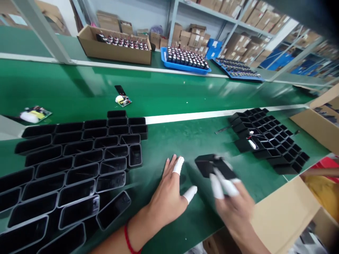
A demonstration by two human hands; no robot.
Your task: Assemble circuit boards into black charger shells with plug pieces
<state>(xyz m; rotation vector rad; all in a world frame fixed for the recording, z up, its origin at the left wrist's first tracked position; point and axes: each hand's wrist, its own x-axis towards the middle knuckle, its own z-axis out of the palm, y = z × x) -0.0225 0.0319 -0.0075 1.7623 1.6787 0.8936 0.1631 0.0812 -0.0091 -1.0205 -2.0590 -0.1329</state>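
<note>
Above the green table (180, 141), near the middle, my left hand (169, 194) is spread with nothing in it; white covers sit on its thumb and a fingertip. My right hand (233, 201), blurred, pinches a black part (225, 168) between white-covered fingers. Touching or just beyond that part is a black open case (205, 165), tilted; whether the two are joined is too blurred to tell. Rows of black open cases (79, 173) stand at the left. Another block of black cases (270, 137) is at the right, with a white piece and wires in one of them.
Two circuit boards (123, 100) (37, 114) lie on the green surface behind. A cardboard box (113, 53), a blue tray (185, 68) and a dark blue tray (238, 76) line the back. Open cardboard boxes flank the right edge, where a person's arm (321, 172) shows.
</note>
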